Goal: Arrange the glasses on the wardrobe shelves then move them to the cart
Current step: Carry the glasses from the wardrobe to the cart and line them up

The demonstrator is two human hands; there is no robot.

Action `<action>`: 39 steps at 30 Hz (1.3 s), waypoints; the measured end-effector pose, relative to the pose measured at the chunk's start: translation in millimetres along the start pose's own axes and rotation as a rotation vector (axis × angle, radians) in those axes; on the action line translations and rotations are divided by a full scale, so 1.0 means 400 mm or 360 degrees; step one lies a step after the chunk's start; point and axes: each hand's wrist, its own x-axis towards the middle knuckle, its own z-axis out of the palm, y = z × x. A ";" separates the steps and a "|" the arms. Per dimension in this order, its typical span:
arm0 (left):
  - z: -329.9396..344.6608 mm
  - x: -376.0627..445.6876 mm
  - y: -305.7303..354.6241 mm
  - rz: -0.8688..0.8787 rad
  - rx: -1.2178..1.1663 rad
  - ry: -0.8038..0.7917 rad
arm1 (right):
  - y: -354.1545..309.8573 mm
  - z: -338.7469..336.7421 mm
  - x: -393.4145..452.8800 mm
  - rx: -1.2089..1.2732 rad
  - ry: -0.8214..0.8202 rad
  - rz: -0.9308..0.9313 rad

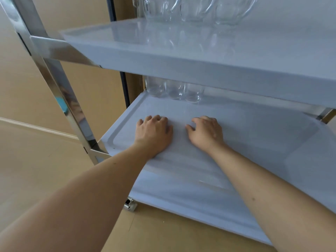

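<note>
I look down at a steel cart with white tray shelves. Several clear glasses point(192, 10) stand in a row at the back of the upper shelf point(163, 57). Three more clear glasses point(174, 90) stand at the back left of the lower shelf point(254, 139), partly hidden by the shelf above. My left hand point(154, 133) and my right hand point(207, 131) lie side by side over the lower shelf in front of those glasses, fingers loosely curled, holding nothing. Neither hand touches a glass.
The cart's shiny steel post point(54, 84) runs down the left side, with a caster bracket point(130, 204) under the lower shelf. A tan floor point(45, 160) and a beige wall point(81, 24) lie to the left. A dark vertical frame point(125, 88) stands behind the cart.
</note>
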 end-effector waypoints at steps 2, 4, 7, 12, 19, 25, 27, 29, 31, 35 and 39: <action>-0.007 -0.020 0.017 -0.0054 -0.0029 -0.0061 | -0.013 -0.008 -0.037 0.0000 -0.0055 0.0018; -0.026 -0.048 0.038 -0.0091 -0.0021 -0.0210 | -0.026 -0.023 -0.081 -0.0004 -0.0190 0.0068; -0.072 -0.109 0.059 -0.0044 -0.0007 -0.0444 | -0.040 -0.056 -0.164 0.0022 -0.0379 0.0100; -0.184 -0.219 0.092 -0.0061 0.0008 -0.0765 | -0.056 -0.141 -0.303 0.0048 -0.0696 0.0168; -0.373 -0.339 0.148 -0.0126 0.0006 -0.0888 | -0.080 -0.322 -0.424 0.0058 -0.0902 0.0256; -0.587 -0.402 0.202 -0.0181 0.0002 -0.0862 | -0.103 -0.551 -0.498 0.0163 -0.1015 0.0302; -0.665 -0.422 0.235 -0.0166 -0.0009 -0.0873 | -0.105 -0.635 -0.528 0.0195 -0.1028 0.0306; -0.746 -0.436 0.277 -0.0138 -0.0020 -0.0857 | -0.107 -0.727 -0.551 0.0210 -0.1020 0.0303; -0.821 -0.445 0.328 -0.0102 -0.0037 -0.0826 | -0.102 -0.813 -0.566 0.0205 -0.0994 0.0296; -0.965 -0.444 0.432 -0.0047 -0.0062 -0.0772 | -0.093 -0.983 -0.586 0.0211 -0.0929 0.0316; -1.097 -0.403 0.549 0.0053 -0.0085 -0.0674 | -0.060 -1.151 -0.584 0.0304 -0.0776 0.0381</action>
